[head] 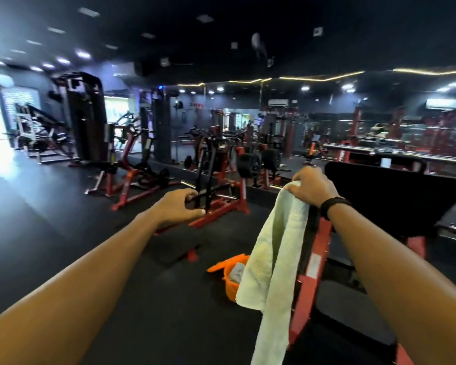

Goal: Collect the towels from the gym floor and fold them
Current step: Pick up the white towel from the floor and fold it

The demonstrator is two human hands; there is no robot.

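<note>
Your right hand [312,187] is raised in front of you, and its grip is clamped on the top edge of a pale green towel [275,262]. The fingers curl over the bunched cloth, knuckles up, and a black band [333,204] sits on that wrist. The towel hangs straight down from the grip in one long drape, clear of the floor as far as the view shows; its lower end runs out of the bottom of the picture.

Your left hand [181,206] is stretched out beside it, well apart from the towel. Its fingers and thumb are loosely curved with a gap between them, and the grip holds nothing.

Below the hanging towel an orange basket [231,281] stands on the dark gym floor [63,225], with something pale and folded lying inside it; the towel hides part of it. Just right of the towel is a red-framed machine [311,264] with a black pad. More red and black machines stand further back, along the mirrored wall.
</note>
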